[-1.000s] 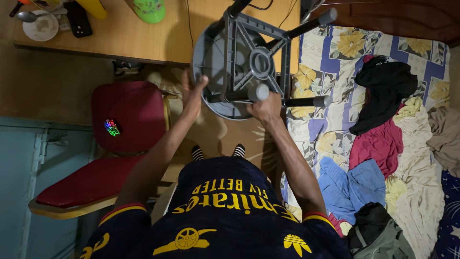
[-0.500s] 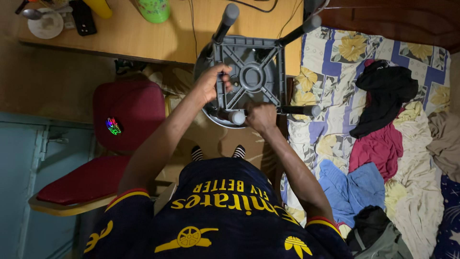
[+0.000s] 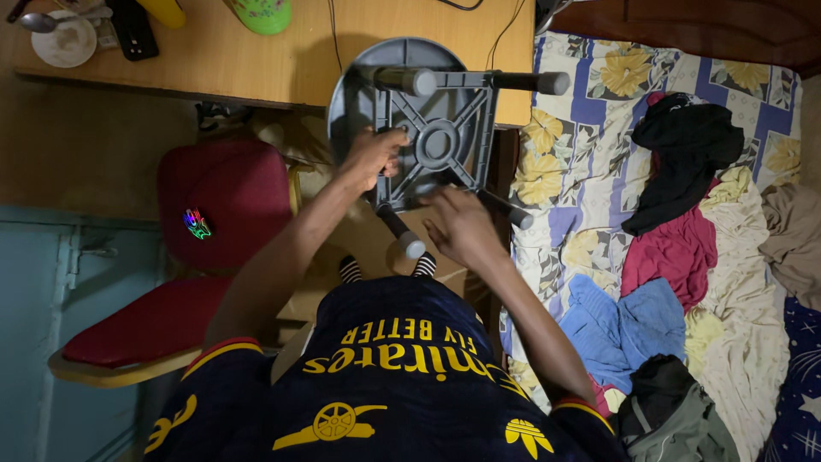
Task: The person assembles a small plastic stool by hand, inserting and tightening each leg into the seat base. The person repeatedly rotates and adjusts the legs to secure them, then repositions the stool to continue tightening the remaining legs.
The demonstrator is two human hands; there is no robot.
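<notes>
A grey round stool (image 3: 440, 137) is turned upside down in front of me, its legs pointing up and its seat underside facing me. My left hand (image 3: 373, 156) grips the square frame at the stool's left side. My right hand (image 3: 460, 224) is at the frame's lower edge, between two of the legs, with fingers curled against it. One grey-capped leg (image 3: 402, 235) sticks out toward me between my two hands. Other legs (image 3: 530, 82) point right and up.
A wooden desk (image 3: 256, 60) lies beyond with a green cup (image 3: 261, 14), a white plate with a spoon (image 3: 60, 38) and a dark phone. A red chair (image 3: 214, 214) stands at left. A bed with patterned sheet (image 3: 590, 171) and scattered clothes (image 3: 684, 162) fills the right.
The stool has turned and come lower toward me. My left hand shifted from the seat rim onto the frame, and my right hand moved down to the frame's near edge.
</notes>
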